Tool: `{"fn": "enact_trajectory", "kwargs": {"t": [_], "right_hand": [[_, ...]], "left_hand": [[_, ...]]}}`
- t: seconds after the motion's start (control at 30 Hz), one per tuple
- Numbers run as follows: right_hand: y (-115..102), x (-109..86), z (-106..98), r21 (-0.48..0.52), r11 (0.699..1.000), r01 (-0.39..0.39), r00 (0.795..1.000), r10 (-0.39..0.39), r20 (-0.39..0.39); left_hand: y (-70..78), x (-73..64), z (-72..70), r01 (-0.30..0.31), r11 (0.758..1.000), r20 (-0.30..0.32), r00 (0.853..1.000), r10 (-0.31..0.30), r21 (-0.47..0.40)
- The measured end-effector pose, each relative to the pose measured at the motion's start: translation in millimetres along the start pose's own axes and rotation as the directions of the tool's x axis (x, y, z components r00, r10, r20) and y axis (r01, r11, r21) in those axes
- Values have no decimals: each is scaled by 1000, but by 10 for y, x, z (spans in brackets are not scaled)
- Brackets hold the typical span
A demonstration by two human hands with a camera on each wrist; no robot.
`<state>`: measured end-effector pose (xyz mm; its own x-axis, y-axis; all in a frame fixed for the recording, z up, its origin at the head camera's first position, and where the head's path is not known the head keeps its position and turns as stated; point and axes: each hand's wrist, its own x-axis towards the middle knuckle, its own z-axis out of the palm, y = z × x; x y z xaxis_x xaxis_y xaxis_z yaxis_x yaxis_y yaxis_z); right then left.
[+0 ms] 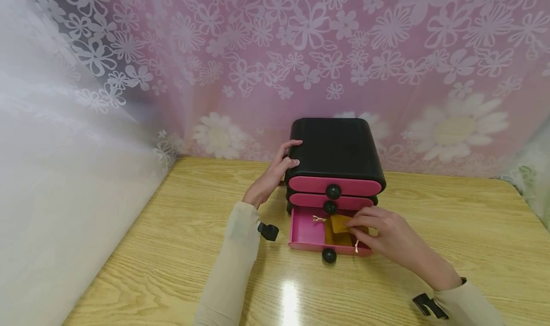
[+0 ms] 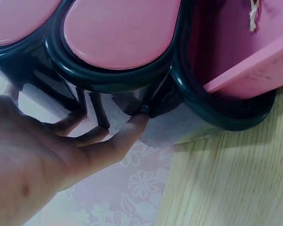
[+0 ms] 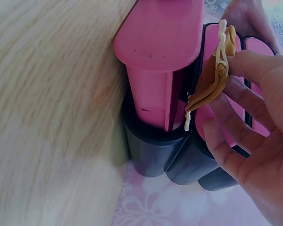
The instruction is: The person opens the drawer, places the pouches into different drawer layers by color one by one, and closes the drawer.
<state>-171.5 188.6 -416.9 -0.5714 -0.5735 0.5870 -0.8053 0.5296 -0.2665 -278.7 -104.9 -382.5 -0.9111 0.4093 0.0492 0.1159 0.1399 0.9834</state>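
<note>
A small drawer unit with a black body (image 1: 333, 144) and pink fronts has its lowest drawer (image 1: 307, 228) pulled out. My left hand (image 1: 272, 175) rests against the unit's left side, thumb and a finger reaching over the top edge; in the left wrist view its fingertips (image 2: 140, 118) touch the glossy side. My right hand (image 1: 384, 230) pinches a mustard-yellow drawstring pouch (image 3: 210, 80) between thumb and fingers, over the open drawer. Pale cords (image 3: 221, 52) hang at the pouch's ends. Darker yellow cloth (image 1: 337, 239) shows below it inside the drawer.
The two upper drawers, with round black knobs (image 1: 333, 191), are closed. The unit stands on a wood-grain table (image 1: 172, 249), near a pink flowered sheet (image 1: 266, 54) behind it. A whitish sheet (image 1: 64, 149) hangs at the left.
</note>
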Motion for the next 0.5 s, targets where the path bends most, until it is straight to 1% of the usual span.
{"fn": "enact_trajectory", "kwargs": {"t": [0.1,0.23,0.4,0.5], "right_hand": [[-2,16,20,-6,1000,-10,1000,10,5],[-1,25,45,-39,999,-16,1000,17,6],[11,30,70,-93,996,-5,1000,6,5],[19,33,83,-104,995,3,1000,-2,7]], "left_hand": [[6,0,2,1,1000,-1,1000,-1,0],[7,-2,0,5,1000,-1,1000,-5,2],[6,0,-3,4,1000,-5,1000,-4,8],[8,1,-3,8,1000,-6,1000,-8,9]]}}
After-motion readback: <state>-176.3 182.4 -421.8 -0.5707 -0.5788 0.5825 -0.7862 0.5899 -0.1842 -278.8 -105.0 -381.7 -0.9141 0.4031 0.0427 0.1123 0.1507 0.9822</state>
